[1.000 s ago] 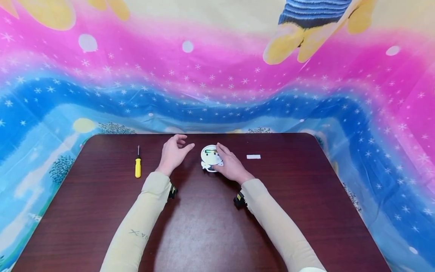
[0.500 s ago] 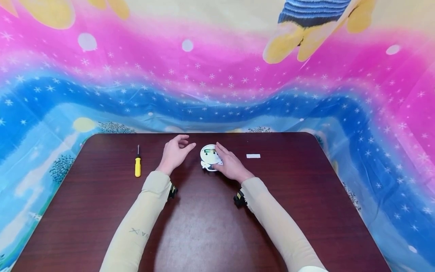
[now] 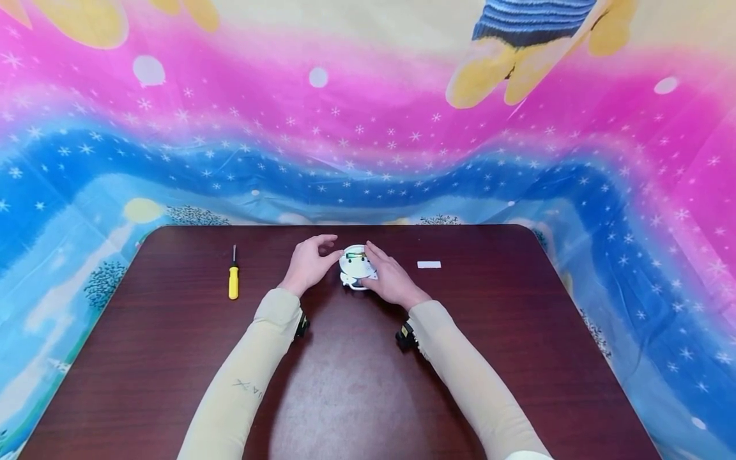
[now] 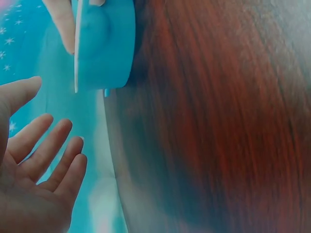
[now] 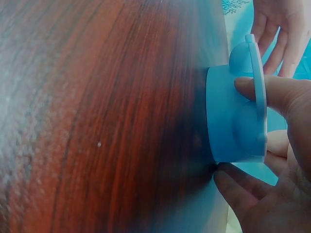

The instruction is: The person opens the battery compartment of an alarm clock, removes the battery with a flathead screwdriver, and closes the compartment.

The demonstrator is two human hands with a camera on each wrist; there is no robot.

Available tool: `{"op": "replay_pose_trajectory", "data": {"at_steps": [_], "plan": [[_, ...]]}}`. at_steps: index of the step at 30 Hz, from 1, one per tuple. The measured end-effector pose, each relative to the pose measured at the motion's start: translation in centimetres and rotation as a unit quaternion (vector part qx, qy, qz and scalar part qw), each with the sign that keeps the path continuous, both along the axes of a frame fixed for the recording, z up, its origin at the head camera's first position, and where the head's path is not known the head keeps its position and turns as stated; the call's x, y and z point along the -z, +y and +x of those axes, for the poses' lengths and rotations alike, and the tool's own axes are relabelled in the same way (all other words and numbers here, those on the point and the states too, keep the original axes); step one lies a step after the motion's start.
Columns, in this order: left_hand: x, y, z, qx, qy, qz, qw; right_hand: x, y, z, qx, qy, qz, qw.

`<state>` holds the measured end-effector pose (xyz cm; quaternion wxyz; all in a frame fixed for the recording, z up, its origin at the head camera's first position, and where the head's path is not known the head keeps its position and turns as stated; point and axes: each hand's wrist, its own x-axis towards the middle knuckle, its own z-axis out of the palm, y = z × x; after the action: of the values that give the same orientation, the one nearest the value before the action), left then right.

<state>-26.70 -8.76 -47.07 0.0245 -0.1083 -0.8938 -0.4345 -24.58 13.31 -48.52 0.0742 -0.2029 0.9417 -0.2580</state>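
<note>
A presumably light, rigid plastic device (image 3: 354, 268) is being gripped sensibly by its rim in the right hand (image 3: 392, 276); the left hand's (image 3: 309, 265) fingers are being held apart.

Head view: right side of the round case (image 3: 353, 265) lost to us behind the right hand (image 3: 392, 275); the coloured piece set in its top is too small to name. Marks on the left sleeve (image 3: 227, 399): we can't read them. White strip (image 3: 429, 264): too small for us to tell any print. Both sleeves and the surface (image 3: 333, 409) run off below; the backdrop's striped figure (image 3: 531, 25) is cut above. Left wrist view: case cropped at top, left hand (image 4: 34, 196) at left and bottom. Right wrist view: right hand cropped at right.
</note>
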Motion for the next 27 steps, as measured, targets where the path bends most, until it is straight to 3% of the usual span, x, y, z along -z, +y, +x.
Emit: {"op": "replay_pose_trajectory", "data": {"at_steps": [9,18,27], "plan": [[0.4,0.9,-0.1,0.003,0.004,-0.003,1.0,0.0,0.0,0.0,0.003,-0.005,-0.005,1.0],[0.7,1.7,-0.3,-0.003,0.007,-0.048,0.9988,0.1,0.0,-0.1,0.0,-0.003,-0.005,1.0],[0.5,2.1,0.0,-0.003,-0.017,-0.073,0.9972,0.1,0.0,0.0,0.004,-0.001,-0.007,1.0]]}}
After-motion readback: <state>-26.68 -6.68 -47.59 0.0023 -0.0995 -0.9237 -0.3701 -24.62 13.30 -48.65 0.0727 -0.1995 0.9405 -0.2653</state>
